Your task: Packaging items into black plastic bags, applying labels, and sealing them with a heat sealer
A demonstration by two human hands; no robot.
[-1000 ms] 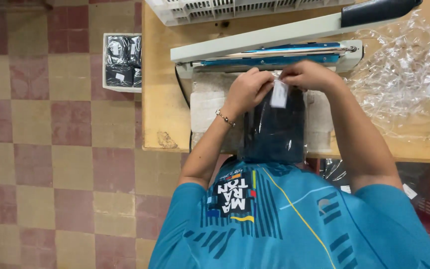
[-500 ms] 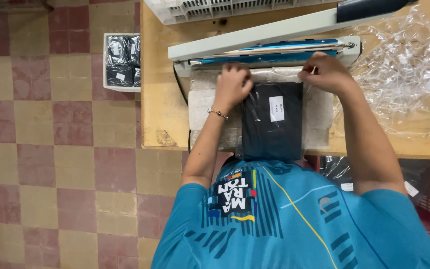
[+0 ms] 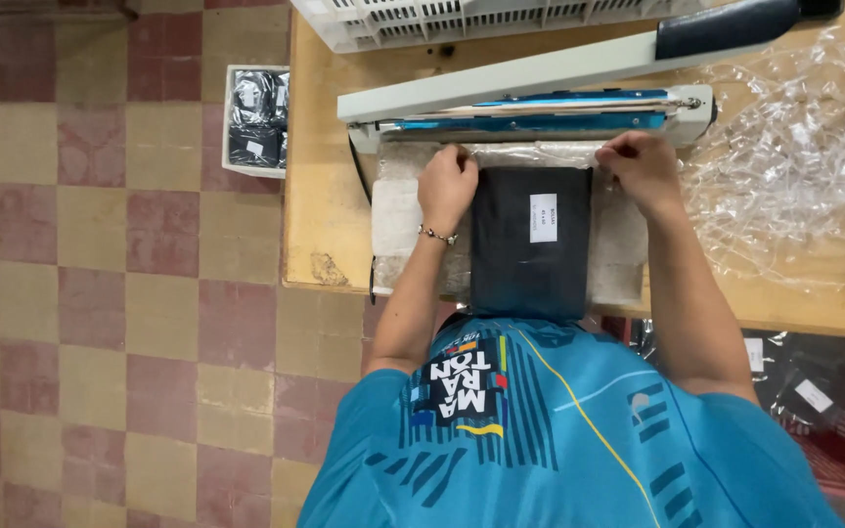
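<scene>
- We count two hands at work: the left hand [image 3: 447, 186] and the right hand [image 3: 645, 168], both resting on one clear bag's open edge.
- We see one black folded item [image 3: 530, 244] in that bag, bearing one white label [image 3: 543, 217].
- One heat sealer [image 3: 540, 103] stands on one wooden table [image 3: 320, 196], its arm raised.
- One white slotted crate [image 3: 462, 18] sits at the table's far edge.
- One heap of empty clear bags [image 3: 784, 176] lies beside the right hand; we cannot number them.
- One small box of black packets [image 3: 256, 117] rests on the floor.
- One bracelet [image 3: 436, 235] circles the left wrist.
</scene>
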